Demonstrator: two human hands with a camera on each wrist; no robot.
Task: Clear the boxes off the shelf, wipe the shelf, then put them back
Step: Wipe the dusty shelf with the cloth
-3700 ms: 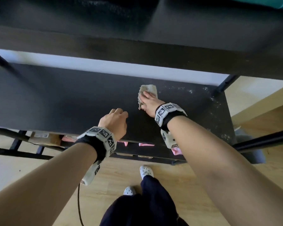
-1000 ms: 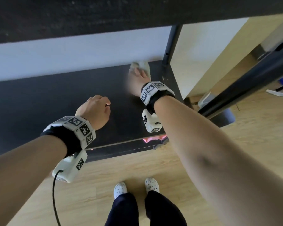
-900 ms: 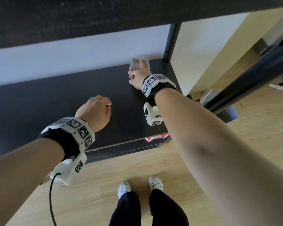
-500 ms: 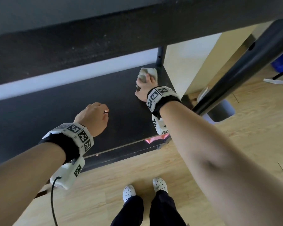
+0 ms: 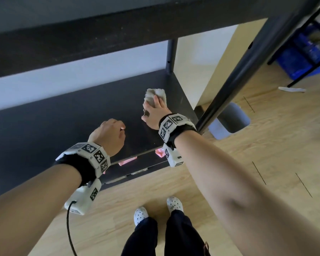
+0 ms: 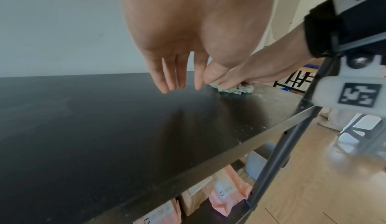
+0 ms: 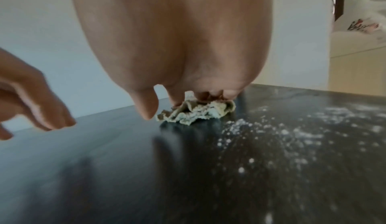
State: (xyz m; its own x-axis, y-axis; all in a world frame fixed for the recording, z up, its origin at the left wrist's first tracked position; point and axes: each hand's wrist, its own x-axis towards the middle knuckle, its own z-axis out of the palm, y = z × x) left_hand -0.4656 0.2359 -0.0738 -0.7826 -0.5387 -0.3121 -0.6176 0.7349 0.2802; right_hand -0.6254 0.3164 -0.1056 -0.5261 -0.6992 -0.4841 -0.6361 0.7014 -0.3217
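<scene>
The black shelf (image 5: 67,122) carries no boxes. My right hand (image 5: 153,106) lies near its right end, close to the back corner post, and presses a crumpled pale cloth (image 5: 155,94) onto the board with its fingers. Its thumb stays off the cloth (image 7: 198,112). White dust (image 7: 271,131) speckles the shelf to the right of the cloth and toward the front. My left hand (image 5: 116,130) hovers above the middle front of the shelf (image 6: 125,128), its fingers (image 6: 179,80) hanging loose and holding nothing.
Pink and tan packets (image 6: 227,193) stand on the lower shelf under the front edge. A dark upper shelf (image 5: 100,34) overhangs the work area. The black front post (image 5: 248,71) rises at the right. A grey bin (image 5: 229,121) sits on the wooden floor.
My right hand has carried the cloth from mid-shelf to the back right corner, then drawn it slightly toward the front. The left hand has stayed hovering over the shelf.
</scene>
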